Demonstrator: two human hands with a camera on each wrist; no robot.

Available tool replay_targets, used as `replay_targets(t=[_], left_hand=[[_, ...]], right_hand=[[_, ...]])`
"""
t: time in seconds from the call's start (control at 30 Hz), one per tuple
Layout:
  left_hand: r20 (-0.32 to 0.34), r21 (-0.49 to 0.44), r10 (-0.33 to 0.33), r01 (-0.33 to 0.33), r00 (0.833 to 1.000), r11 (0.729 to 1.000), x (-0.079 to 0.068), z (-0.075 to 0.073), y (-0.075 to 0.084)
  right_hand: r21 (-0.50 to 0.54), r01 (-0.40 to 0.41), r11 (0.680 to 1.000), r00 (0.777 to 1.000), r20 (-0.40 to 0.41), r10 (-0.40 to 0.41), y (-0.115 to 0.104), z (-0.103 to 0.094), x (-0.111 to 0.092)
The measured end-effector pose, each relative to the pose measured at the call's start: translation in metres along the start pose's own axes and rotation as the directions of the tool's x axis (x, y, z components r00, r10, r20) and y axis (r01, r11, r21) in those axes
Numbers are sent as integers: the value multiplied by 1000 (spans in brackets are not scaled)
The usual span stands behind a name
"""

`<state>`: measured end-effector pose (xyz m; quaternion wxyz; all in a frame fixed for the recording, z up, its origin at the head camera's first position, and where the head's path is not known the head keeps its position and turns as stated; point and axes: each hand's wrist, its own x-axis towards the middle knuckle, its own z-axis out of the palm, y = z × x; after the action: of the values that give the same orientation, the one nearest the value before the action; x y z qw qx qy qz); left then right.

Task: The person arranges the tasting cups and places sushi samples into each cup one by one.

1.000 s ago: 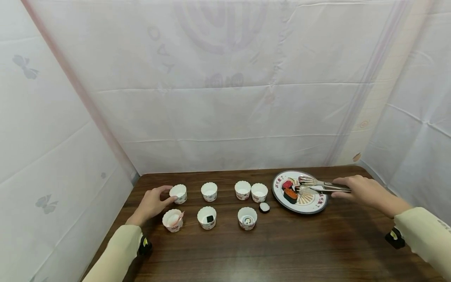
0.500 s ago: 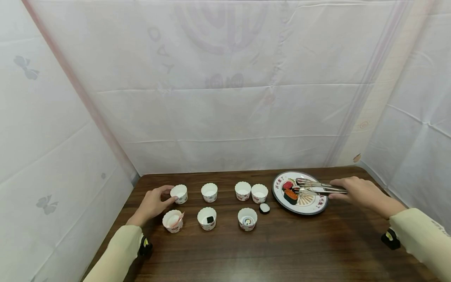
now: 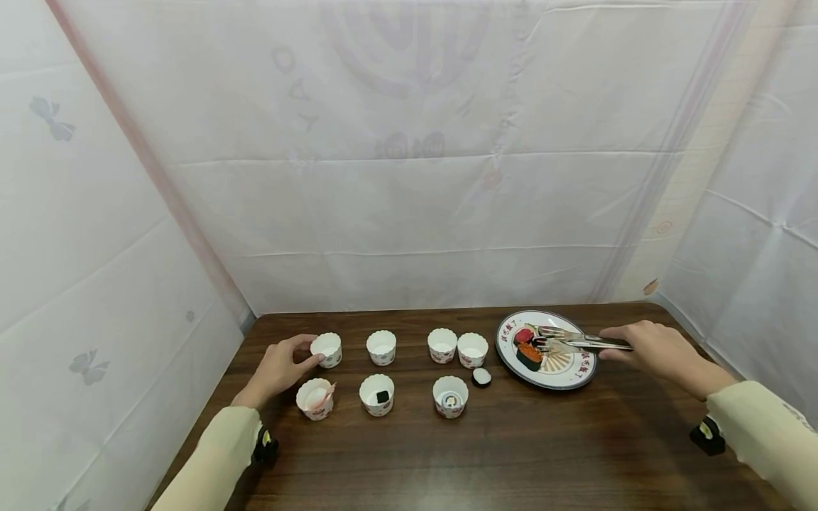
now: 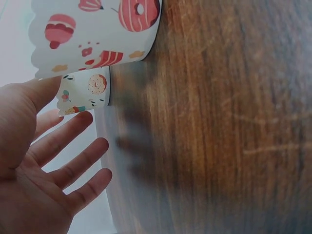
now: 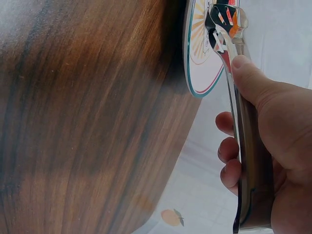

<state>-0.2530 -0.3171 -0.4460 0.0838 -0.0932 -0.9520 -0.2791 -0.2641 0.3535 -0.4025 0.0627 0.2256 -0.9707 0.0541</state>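
At the back left, my left hand (image 3: 281, 365) holds a white paper baking cup (image 3: 327, 350) by its side, thumb in front and index finger behind. In the left wrist view its other fingers are spread. My right hand (image 3: 658, 351) grips metal tongs (image 3: 594, 342), whose slotted ends are over the round plate (image 3: 578, 376). A red-topped sushi piece (image 3: 524, 335) and an orange-topped one (image 3: 529, 357) lie on the plate. Something dark shows at the tong tips; whether it is pinched I cannot tell.
Several paper cups stand in two rows; the front ones hold a shrimp-like piece (image 3: 324, 399), a black piece (image 3: 382, 397) and a round roll (image 3: 450, 401). A white-topped roll (image 3: 482, 377) lies on the wooden table (image 3: 511, 454). Fabric walls surround the table.
The tongs have shifted slightly over the plate and their ends stand closer together. My left hand stays at the same cup. The cups have not visibly moved on the table.
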Motion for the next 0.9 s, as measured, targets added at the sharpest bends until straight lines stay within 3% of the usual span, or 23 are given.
replay_targets(t=[0.5,0.9], left_hand=[[1,-4,-15,15,1000,1000,0,2,1],[-3,-6,-15,15,1000,1000,-1,1,3]], right_hand=[[-9,5,1000,1000,-18,-5,2,3,-1],[-24,56,998,997,-45,-57,6,-11,0]])
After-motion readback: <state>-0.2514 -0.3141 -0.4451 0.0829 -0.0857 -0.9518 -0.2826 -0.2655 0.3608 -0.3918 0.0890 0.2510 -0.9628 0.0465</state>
